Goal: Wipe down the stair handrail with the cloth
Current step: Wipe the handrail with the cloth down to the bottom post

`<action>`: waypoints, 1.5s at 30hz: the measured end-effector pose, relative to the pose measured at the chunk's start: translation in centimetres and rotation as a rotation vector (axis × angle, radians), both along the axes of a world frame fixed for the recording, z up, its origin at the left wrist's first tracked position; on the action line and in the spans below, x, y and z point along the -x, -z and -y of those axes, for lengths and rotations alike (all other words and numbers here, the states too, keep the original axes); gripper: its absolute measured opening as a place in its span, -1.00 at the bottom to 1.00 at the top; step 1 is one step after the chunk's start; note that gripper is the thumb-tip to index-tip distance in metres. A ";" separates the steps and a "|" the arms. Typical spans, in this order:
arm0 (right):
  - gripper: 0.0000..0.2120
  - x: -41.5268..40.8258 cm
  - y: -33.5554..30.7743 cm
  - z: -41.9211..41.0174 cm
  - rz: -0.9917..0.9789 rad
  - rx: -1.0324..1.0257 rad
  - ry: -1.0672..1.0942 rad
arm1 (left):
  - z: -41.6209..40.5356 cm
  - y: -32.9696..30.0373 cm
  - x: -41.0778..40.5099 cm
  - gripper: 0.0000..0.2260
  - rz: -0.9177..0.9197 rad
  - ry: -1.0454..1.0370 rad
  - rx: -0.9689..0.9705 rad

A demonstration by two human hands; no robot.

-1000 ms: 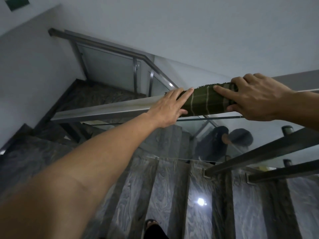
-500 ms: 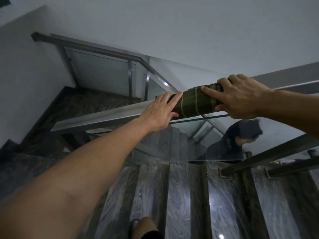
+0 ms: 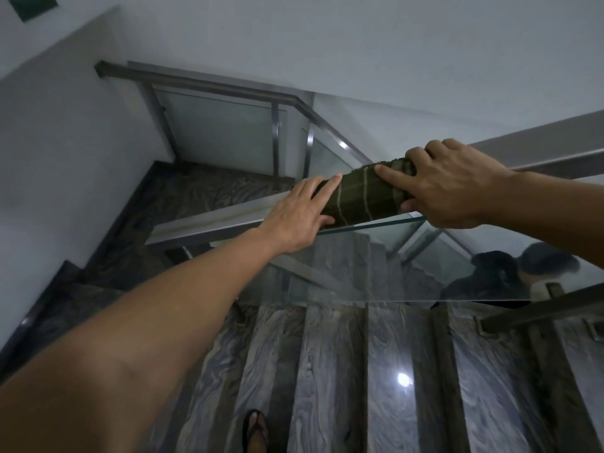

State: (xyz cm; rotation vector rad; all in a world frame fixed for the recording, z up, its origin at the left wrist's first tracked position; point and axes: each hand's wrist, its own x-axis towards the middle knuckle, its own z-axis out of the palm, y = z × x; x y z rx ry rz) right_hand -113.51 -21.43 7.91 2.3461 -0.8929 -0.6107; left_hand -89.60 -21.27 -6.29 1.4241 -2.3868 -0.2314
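Polished veined marble steps (image 3: 327,371) lie nearest below me. My left hand (image 3: 299,220) presses flat and my right hand (image 3: 454,188) clenches the dark green striped cloth (image 3: 362,197), draped over the flat metal handrail (image 3: 209,223), hiding it there.

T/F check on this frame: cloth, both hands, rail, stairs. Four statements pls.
1. The green cloth is wrapped over the handrail. True.
2. The right hand hangs clear of the cloth. False: it grips the cloth's upper end.
3. The left hand lies at the cloth's lower end, fingers extended. True.
4. The cloth is plain white. False: dark green with pale stripes.
5. The stair treads are carpeted. False: glossy marbled stone.
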 end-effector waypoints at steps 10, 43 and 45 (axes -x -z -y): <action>-0.30 -5.9 4.1 0.3 -0.017 0.011 0.005 | 0.4 4.2 -5.9 -0.33 -0.015 0.025 0.034; -0.29 -32.6 21.5 1.5 -0.010 0.000 0.117 | 1.9 21.6 -31.5 -0.34 -0.035 0.004 0.046; -0.31 -33.8 22.2 1.6 -0.021 -0.005 0.123 | 1.9 22.2 -32.7 -0.34 -0.026 -0.001 0.034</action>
